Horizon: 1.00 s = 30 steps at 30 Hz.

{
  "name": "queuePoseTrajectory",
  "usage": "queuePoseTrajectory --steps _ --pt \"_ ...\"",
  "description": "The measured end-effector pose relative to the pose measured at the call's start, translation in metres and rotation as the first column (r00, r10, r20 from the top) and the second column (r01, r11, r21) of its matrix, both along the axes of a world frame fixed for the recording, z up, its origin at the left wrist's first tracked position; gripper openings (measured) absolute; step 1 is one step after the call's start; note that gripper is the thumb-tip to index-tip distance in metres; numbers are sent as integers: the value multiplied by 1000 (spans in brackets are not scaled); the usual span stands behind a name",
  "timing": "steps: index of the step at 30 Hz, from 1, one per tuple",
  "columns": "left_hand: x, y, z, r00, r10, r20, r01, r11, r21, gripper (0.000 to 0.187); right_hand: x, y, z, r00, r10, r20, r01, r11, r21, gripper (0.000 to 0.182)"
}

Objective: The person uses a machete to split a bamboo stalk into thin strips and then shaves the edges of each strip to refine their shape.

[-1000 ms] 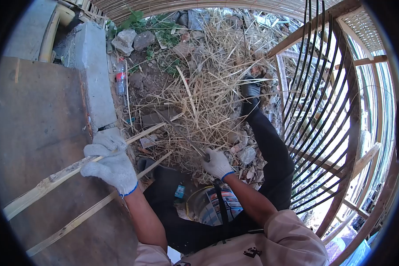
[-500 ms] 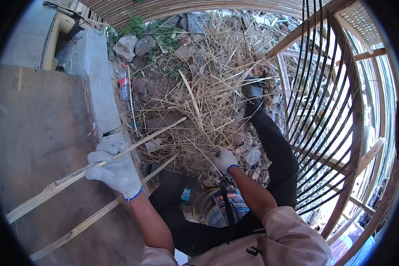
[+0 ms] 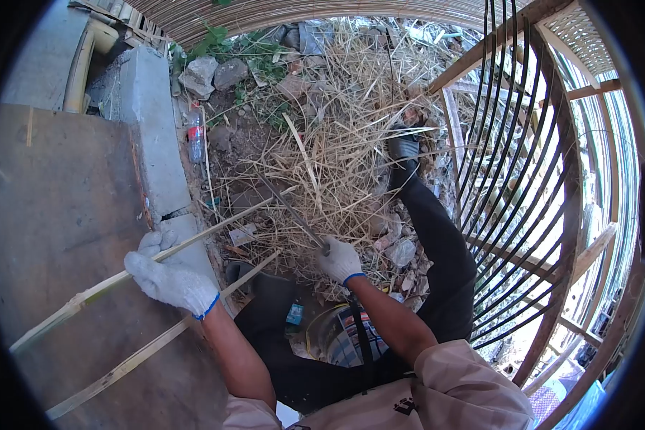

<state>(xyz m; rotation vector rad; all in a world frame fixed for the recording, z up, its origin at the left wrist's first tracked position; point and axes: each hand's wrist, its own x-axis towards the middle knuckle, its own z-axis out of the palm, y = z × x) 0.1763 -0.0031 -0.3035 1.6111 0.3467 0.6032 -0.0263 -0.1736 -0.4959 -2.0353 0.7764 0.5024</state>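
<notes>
A long split bamboo strip (image 3: 86, 301) runs through my left hand (image 3: 166, 274), which wears a white knitted glove with a blue cuff. The fingers and thumb close around the strip, and its tip reaches over the straw. My gloved right hand (image 3: 339, 259) grips a knife by its handle. The narrow dark blade (image 3: 287, 206) points up and left, its middle crossing close to the strip's far end in this view. A second bamboo strip (image 3: 136, 365) passes beneath my left wrist, roughly parallel to the first.
Bamboo shavings (image 3: 337, 158) cover the ground between my legs. A brown board (image 3: 57, 215) and a concrete block (image 3: 150, 129) lie left. To the right stands a wooden frame with dark slats (image 3: 512, 193). A bucket (image 3: 351, 337) sits below me; a plastic bottle (image 3: 196, 136) lies beside the block.
My right hand has moved left and turned, so the knife blade now shows plainly. My left hand has shifted slightly left and down with the strip.
</notes>
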Motion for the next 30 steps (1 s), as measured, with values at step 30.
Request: queuePoseTrajectory --steps 30 --pt "5 -17 9 999 36 -9 -36 998 -43 46 -29 -33 -67 991 -37 -131 38 999 4 36"
